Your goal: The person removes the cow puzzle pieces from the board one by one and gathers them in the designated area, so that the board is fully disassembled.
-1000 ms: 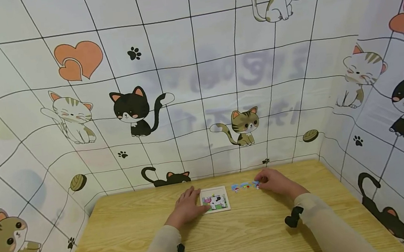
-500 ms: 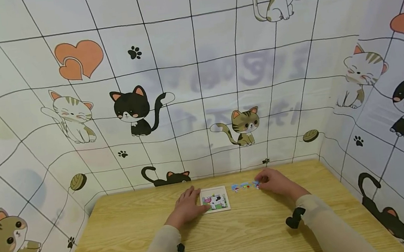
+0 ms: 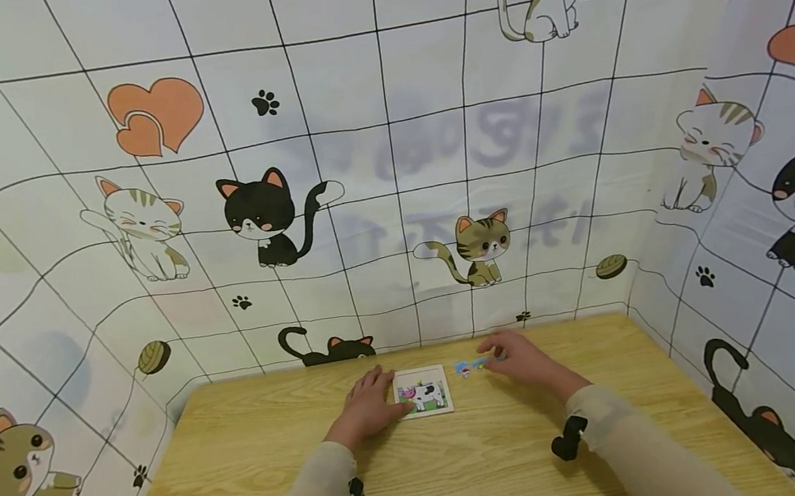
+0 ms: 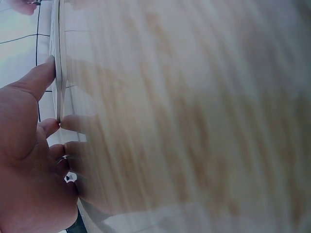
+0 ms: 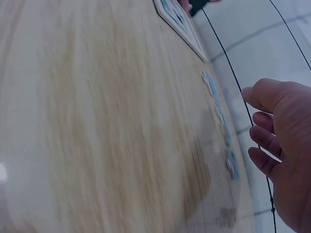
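Observation:
A small puzzle board [image 3: 448, 389] with a white frame lies on the table, a cow picture in its lower part and a pale bare strip along its top. My left hand [image 3: 367, 407] rests at its left side, thumb [image 4: 41, 77] on the board and the other fingers on the tabletop beside it. Right of the board lies a short row of small blue puzzle pieces [image 3: 463, 369], seen edge-on in the right wrist view. My right hand [image 3: 519, 359] hovers over the row's right part, fingers [image 5: 265, 138] loosely bent, with nothing visible between them. It hides some pieces in the head view.
The wooden table [image 3: 462, 472] ends at a wall covering [image 3: 362, 203] printed with cats, directly behind the board and pieces. More of this covering stands on both sides. Black wrist bands [image 3: 568, 438] sit over the beige sleeves.
My right hand has moved left from the rightmost piece to over the middle of the row. The left hand and the board stay where they were.

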A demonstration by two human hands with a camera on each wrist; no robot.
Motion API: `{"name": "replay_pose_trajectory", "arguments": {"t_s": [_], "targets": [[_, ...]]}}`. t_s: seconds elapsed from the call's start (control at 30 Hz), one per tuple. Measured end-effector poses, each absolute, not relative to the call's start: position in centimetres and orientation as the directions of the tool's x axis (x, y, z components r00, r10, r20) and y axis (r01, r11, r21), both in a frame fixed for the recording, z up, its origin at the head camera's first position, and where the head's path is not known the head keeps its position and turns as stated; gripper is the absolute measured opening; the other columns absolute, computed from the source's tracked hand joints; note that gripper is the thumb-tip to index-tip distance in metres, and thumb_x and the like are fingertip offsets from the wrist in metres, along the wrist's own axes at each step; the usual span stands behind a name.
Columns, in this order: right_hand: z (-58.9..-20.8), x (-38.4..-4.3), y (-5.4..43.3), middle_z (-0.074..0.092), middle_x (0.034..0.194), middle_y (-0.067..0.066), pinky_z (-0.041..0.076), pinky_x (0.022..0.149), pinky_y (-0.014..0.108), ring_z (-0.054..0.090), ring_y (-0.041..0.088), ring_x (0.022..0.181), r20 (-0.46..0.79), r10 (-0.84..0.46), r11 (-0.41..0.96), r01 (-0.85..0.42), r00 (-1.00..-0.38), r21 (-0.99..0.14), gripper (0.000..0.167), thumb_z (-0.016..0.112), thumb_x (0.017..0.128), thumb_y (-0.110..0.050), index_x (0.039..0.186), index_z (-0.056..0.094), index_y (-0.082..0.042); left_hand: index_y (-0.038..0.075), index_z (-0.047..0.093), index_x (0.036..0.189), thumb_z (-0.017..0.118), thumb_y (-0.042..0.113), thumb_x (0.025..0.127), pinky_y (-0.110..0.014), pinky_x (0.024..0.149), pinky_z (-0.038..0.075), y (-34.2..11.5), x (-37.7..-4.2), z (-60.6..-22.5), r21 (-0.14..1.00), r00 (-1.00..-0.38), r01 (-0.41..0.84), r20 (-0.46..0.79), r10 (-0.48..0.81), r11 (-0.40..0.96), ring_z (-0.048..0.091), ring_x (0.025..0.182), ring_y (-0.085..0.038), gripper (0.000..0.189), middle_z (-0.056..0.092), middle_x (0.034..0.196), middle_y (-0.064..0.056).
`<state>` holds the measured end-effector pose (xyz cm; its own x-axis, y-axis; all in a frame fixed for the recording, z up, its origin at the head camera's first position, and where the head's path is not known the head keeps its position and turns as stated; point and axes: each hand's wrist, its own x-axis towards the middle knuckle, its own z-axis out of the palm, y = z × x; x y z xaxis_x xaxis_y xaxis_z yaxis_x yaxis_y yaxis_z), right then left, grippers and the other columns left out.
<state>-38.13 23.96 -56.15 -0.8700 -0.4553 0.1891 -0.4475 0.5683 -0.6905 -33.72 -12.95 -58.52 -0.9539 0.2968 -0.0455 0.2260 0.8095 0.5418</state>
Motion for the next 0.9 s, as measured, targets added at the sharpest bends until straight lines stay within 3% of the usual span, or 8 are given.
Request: {"name": "replay_pose_trajectory", "arguments": {"t_s": [0.13,0.37,0.53,0.73,0.9], "targets": [[-55.8,-37.4,21.6,0.063,0.130,0.021,0.058,0.080,0.038,0.065,0.028,0.101,0.192,-0.484,0.556,-0.469,-0.854,-0.687,0.027,0.075,0.106,-0.008,0.130,0.074,0.004,0.013,0.045,0.170,0.072,0.067,0.100,-0.077,0.126,0.020,-13.0,-34.1,-59.2,0.529,-0.955,0.231,-0.040,0.295,0.817,0.024,0.162,-0.053,0.092,0.027,0.180,-0.021],[-55.5,-36.2,17.3,0.063,0.133,0.017,0.058,0.083,0.040,0.063,0.024,0.104,0.162,-0.526,0.543,-0.476,-0.835,-0.692,0.031,0.071,0.109,-0.010,0.137,0.070,0.004,0.008,0.049,0.166,0.078,0.058,0.100,-0.076,0.126,0.020,-12.7,-33.2,-57.4,0.560,-0.956,0.210,-0.055,0.290,0.801,0.026,0.161,-0.054,0.088,0.030,0.178,-0.023],[-55.4,-35.9,14.7,0.063,0.134,0.018,0.058,0.086,0.044,0.064,0.026,0.106,0.140,-0.573,0.522,-0.492,-0.807,-0.697,0.033,0.071,0.109,-0.010,0.138,0.070,0.005,0.009,0.048,0.167,0.075,0.063,0.100,-0.078,0.125,0.020,-12.9,-33.4,-57.9,0.553,-0.954,0.223,-0.046,0.296,0.803,0.026,0.160,-0.055,0.090,0.030,0.177,-0.024],[-56.0,-36.4,12.2,0.065,0.130,0.011,0.059,0.086,0.037,0.065,0.020,0.105,0.120,-0.617,0.540,-0.528,-0.778,-0.655,0.032,0.072,0.108,-0.012,0.137,0.072,0.001,0.010,0.047,0.168,0.075,0.062,0.100,-0.076,0.127,0.019,-13.0,-33.8,-58.5,0.549,-0.954,0.220,-0.051,0.295,0.806,0.025,0.162,-0.053,0.089,0.028,0.179,-0.022],[-55.7,-36.4,10.9,0.064,0.127,0.015,0.057,0.082,0.036,0.062,0.016,0.095,0.108,-0.666,0.521,-0.564,-0.738,-0.641,0.033,0.071,0.108,-0.007,0.139,0.070,0.003,0.011,0.047,0.168,0.075,0.063,0.100,-0.077,0.125,0.020,-13.2,-34.3,-59.1,0.542,-0.953,0.223,-0.052,0.297,0.810,0.025,0.162,-0.053,0.090,0.028,0.179,-0.021]]}}
